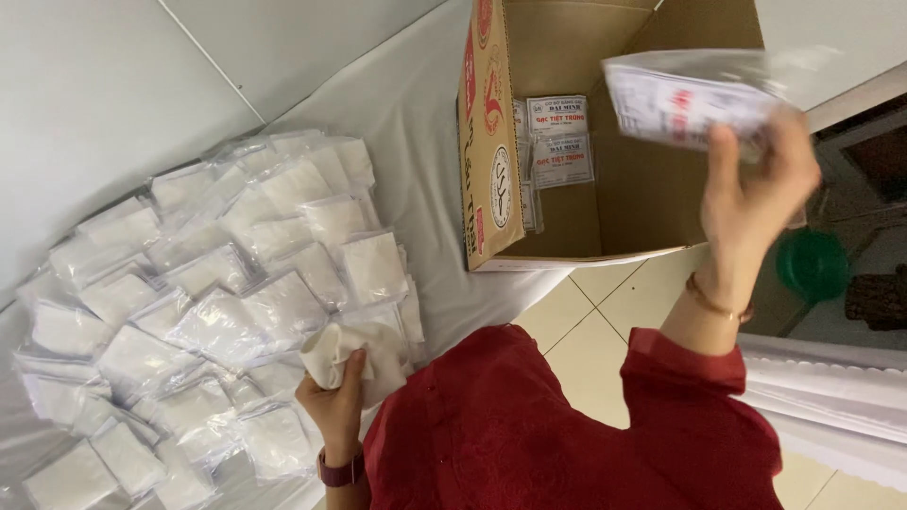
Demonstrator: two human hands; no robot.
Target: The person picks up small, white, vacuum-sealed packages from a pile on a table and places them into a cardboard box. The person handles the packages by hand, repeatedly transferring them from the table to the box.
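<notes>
Reaching up in the upper right of the frame, the right hand (756, 194) grips a flat printed packet (685, 94), blurred, with fingers closed on its lower edge; the packet hangs over the open mouth of a cardboard box (624, 203). The box sits at top centre, its printed side panel facing left. Inside it, against the back wall, stand a few labelled packets (559, 140) of the same kind. A thin bangle (715, 300) circles the right wrist.

At lower centre the left hand (333, 401) is curled shut around a crumpled white packet (354, 349), thumb over its top. That packet touches the near edge of a wide heap of clear-wrapped white packets (217, 302) that fills the left half of the frame and lies on a white cloth (406, 104) spread over the table. A dark red band (340, 469) sits on the left wrist, and red sleeves (529, 425) cover the bottom centre.

A tiled floor (586, 321) shows below the box, and a green round object (812, 264) lies at the right edge, too blurred to identify.
</notes>
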